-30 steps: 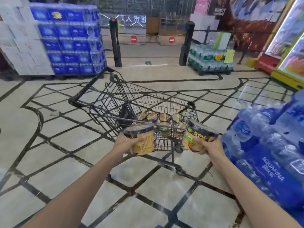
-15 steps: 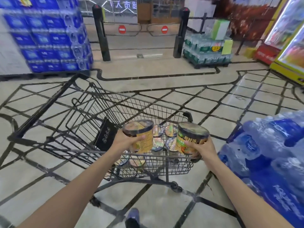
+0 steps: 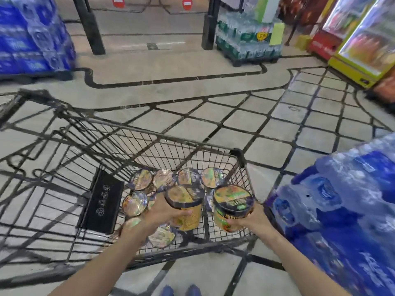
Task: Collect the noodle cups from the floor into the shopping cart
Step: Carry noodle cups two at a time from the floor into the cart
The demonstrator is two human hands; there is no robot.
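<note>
A black wire shopping cart point(image 3: 149, 137) stands in front of me, with several noodle cups point(image 3: 141, 180) sitting upright on its floor. My left hand point(image 3: 160, 212) grips a yellow noodle cup point(image 3: 187, 201) with a dark lid, held inside the basket above the others. My right hand point(image 3: 252, 218) grips a green-and-orange noodle cup point(image 3: 232, 205) with a dark lid, also inside the basket near its right wall. Both cups are upright and side by side.
Blue shrink-wrapped water-bottle packs point(image 3: 342, 206) are piled close on the right. More blue packs point(image 3: 32, 37) stand at the back left, a pallet of green-label bottles point(image 3: 245, 41) at the back, black gate posts point(image 3: 89, 26), and drink coolers point(image 3: 363, 39) on the right.
I have stepped closer, and the view now looks down into the cart. Both hands have carried their cups over the near rim and lowered them into the basket.
</note>
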